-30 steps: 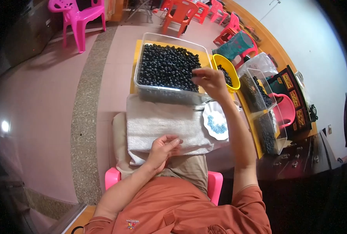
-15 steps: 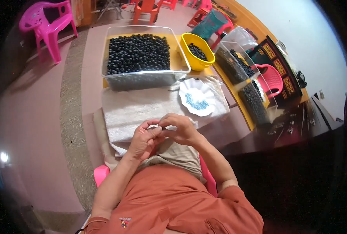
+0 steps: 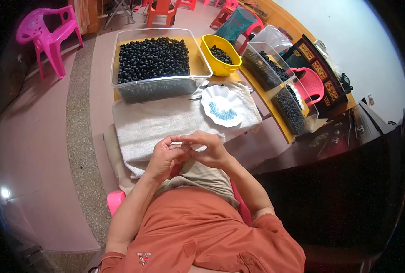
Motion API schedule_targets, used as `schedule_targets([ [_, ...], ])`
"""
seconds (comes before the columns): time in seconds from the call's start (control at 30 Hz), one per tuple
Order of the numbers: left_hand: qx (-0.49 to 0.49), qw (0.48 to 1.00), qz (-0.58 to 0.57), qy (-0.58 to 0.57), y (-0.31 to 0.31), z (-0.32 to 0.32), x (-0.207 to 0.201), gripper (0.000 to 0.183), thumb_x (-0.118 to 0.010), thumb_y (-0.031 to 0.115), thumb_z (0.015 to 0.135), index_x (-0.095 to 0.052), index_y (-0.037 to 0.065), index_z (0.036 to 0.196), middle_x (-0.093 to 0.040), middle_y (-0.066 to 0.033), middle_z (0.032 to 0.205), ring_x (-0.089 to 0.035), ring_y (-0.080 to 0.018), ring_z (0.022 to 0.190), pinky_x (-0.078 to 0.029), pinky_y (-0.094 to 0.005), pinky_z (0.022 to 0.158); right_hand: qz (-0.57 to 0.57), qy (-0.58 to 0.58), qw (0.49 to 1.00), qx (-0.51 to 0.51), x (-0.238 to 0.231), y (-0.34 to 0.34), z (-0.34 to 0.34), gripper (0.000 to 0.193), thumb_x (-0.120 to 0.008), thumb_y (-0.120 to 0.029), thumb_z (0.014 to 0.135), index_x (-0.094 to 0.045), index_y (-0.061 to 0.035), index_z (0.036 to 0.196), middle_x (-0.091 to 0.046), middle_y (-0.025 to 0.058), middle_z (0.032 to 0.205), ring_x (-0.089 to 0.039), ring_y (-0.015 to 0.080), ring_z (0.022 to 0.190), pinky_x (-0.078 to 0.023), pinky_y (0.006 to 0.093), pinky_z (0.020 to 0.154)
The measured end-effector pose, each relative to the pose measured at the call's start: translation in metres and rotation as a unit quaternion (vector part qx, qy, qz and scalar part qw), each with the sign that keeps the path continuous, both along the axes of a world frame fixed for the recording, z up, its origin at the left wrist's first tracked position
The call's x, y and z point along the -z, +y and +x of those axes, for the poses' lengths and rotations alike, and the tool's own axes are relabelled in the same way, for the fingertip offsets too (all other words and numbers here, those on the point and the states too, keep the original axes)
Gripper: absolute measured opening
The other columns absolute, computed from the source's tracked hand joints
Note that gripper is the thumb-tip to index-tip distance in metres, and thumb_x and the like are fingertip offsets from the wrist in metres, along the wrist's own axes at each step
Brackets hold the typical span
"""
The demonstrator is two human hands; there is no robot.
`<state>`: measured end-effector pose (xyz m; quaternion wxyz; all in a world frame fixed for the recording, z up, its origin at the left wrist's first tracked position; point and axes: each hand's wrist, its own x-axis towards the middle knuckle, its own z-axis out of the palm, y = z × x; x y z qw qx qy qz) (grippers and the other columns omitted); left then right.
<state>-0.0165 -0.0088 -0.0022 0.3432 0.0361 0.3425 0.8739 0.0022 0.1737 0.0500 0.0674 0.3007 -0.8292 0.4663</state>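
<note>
Black beads (image 3: 153,57) lie heaped in a clear tub (image 3: 159,93) beyond a pale towel (image 3: 152,120), with blue bits (image 3: 223,113) on a scalloped white plate (image 3: 232,98) toward the towel's right side; judging by those supplies, much appears left to work through, and no piece that could be called finished is plain to see (whether the beads in the yellow basin (image 3: 223,70), just right of the tub, are done or waiting cannot be told). Nearer the body, the left hand (image 3: 163,157) and right hand (image 3: 211,150) meet above the lap, the left curling thumb and fingers inward, the right arched over to join it; their tips come together, but whether they pinch anything is hidden. Bare forearms reach up from short rust-coloured sleeves, elbows bent outward. Farther out, clear boxes (image 3: 289,111) of black beads line the right, and a pink chair (image 3: 57,38) stands at far left
</note>
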Motion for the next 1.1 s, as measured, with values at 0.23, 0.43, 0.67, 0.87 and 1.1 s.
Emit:
schedule_targets([
  [0.23, -0.015, 1.0, 0.0, 0.004, 0.001, 0.0, 0.014, 0.021, -0.065, 0.002, 0.086, -0.053, 0.003, 0.104, -0.065, -0.0121, 0.099, -0.066, -0.0205, 0.086, -0.056, -0.0339, 0.077, -0.014, 0.035, 0.998, 0.042, 0.007, -0.006, 0.006, 0.042, -0.074, 0.008, 0.068, -0.065, -0.0032, 0.108, -0.067, 0.0105, 0.09, -0.066, 0.0194, 0.08, -0.054, 0.0284, 0.069],
  [0.43, -0.004, 1.0, 0.016, -0.019, 0.0, 0.001, 0.009, 0.019, -0.065, 0.0, 0.086, -0.054, 0.004, 0.1, -0.066, -0.0124, 0.098, -0.066, -0.0193, 0.088, -0.055, -0.0313, 0.077, 0.002, 0.05, 0.996, 0.069, 0.009, -0.006, 0.009, 0.039, -0.077, 0.006, 0.067, -0.065, -0.0018, 0.103, -0.065, 0.0102, 0.088, -0.067, 0.0197, 0.08, -0.054, 0.0288, 0.069],
  [0.67, -0.004, 1.0, 0.014, -0.016, 0.002, 0.003, 0.009, 0.018, -0.065, 0.001, 0.086, -0.054, 0.005, 0.1, -0.066, -0.0139, 0.102, -0.065, -0.0199, 0.092, -0.054, -0.0332, 0.08, -0.013, 0.025, 0.997, 0.07, 0.011, -0.007, 0.012, 0.042, -0.078, 0.006, 0.066, -0.065, -0.0022, 0.105, -0.065, 0.0104, 0.089, -0.066, 0.0197, 0.078, -0.054, 0.0291, 0.068],
  [0.87, -0.005, 1.0, 0.004, -0.017, 0.002, 0.004, 0.009, 0.015, -0.063, 0.001, 0.086, -0.055, 0.005, 0.099, -0.066, -0.0133, 0.104, -0.065, -0.0193, 0.094, -0.054, -0.0334, 0.081, -0.02, 0.028, 0.997, 0.064, 0.018, -0.004, 0.01, 0.046, -0.075, 0.005, 0.068, -0.064, -0.0058, 0.111, -0.065, 0.0098, 0.09, -0.063, 0.0229, 0.08, -0.051, 0.0326, 0.071],
  [1.1, -0.02, 0.999, 0.013, -0.041, 0.004, 0.005, 0.006, 0.014, -0.064, 0.002, 0.086, -0.057, 0.005, 0.098, -0.067, -0.0116, 0.101, -0.065, -0.0174, 0.09, -0.054, -0.0323, 0.078, -0.044, 0.03, 0.996, 0.074, 0.03, -0.004, 0.008, 0.043, -0.073, 0.006, 0.069, -0.063, -0.0032, 0.11, -0.065, 0.0106, 0.091, -0.064, 0.0234, 0.082, -0.051, 0.032, 0.072],
])
